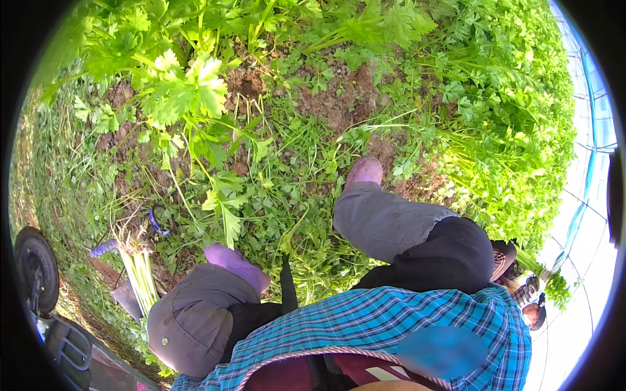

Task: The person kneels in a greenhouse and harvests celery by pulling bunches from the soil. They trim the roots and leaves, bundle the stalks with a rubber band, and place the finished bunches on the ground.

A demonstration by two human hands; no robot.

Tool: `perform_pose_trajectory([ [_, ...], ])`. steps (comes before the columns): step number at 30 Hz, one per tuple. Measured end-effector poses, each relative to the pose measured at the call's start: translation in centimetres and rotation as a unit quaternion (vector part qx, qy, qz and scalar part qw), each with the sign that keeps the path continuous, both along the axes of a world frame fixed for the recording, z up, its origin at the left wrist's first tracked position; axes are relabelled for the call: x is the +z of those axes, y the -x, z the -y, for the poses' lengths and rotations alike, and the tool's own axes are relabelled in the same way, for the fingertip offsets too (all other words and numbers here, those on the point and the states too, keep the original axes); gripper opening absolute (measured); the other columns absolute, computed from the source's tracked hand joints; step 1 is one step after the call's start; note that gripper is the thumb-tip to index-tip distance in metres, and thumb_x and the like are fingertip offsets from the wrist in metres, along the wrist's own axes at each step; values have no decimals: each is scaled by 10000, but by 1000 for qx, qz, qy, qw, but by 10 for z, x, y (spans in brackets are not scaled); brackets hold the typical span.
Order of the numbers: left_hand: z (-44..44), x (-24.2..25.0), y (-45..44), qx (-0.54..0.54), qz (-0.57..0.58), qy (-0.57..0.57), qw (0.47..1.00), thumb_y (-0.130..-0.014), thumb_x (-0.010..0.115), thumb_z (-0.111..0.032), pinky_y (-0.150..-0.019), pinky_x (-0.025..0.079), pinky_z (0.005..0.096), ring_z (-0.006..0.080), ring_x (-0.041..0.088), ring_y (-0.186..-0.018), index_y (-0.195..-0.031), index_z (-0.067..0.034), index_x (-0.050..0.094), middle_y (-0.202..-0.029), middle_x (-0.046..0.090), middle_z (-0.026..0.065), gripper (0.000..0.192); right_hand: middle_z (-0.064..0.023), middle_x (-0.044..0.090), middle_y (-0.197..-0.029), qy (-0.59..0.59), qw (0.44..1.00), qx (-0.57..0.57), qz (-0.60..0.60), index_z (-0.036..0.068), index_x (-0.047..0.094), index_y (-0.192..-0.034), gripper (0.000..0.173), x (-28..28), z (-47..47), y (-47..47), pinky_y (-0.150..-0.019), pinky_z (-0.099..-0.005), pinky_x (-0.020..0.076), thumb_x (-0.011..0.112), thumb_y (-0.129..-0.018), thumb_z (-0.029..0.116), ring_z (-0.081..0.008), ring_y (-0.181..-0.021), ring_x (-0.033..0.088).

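Observation:
Neither of my hands is in view. Before me, cut celery leaves and stalks [303, 141] lie strewn over brown soil [342, 93]. My feet, in a pinkish boot [366, 171] and a purple boot [237, 266], are planted among them, with both knees bent. Beside my grey-covered knee [190, 313] lies a bunch of celery [139, 276], its pale stalks ending in trimmed roots. Next to the roots is a purple handle-like piece [103, 248]; what it belongs to cannot be told. A blue curved piece [157, 222] rests on the litter nearby.
Standing celery plants [195, 88] rise ahead, and a dense row [508, 122] runs along the right. A wheel [36, 269] and a dark green crate-like part [68, 347] stand at left. Another person [533, 313] in a cap is at far right, near a translucent plastic greenhouse wall [577, 234].

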State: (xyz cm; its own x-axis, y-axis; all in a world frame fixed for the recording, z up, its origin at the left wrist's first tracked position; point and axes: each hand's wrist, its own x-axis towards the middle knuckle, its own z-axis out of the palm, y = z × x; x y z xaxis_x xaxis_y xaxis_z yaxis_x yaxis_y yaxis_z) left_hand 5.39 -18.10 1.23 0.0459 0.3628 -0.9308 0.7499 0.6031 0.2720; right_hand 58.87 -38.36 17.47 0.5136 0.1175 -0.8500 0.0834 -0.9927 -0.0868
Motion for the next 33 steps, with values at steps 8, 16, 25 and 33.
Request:
perform_pose_trajectory([
  [8,-10,54,-31,37,-13,-20,999,-931,675,-327,-936,516,445,340,663,-1084,-1314,-145,606,-1209,677,176,430,-114,685,-1155,-155,970,175,-64,4,594,-1309,351,-13,-179,-21,-873,-304,525,604,-1026,211,-205,-1011,660],
  [16,85,73,-63,90,-46,-104,989,-945,661,-324,-918,525,436,327,678,-1061,-1292,-139,624,-1190,689,173,395,-108,687,-1140,-303,836,395,-232,6,596,-1301,352,-22,-266,49,-857,-299,525,609,-1024,222,-199,-992,662],
  [25,129,101,-12,223,-139,-315,912,-953,665,-305,-886,541,410,307,698,-1028,-1244,-119,646,-1143,713,159,346,-101,689,-1123,-278,651,585,-397,8,599,-1292,353,-13,-167,243,-839,-292,525,615,-1022,234,-192,-971,663],
  [33,21,135,88,84,-347,-524,773,-827,800,-392,-1123,399,462,356,479,-1373,-1510,-54,369,-1478,492,213,876,-95,691,-1108,-167,828,505,-181,10,602,-1285,354,-73,-175,11,-823,-286,525,620,-1020,245,-186,-953,665],
])
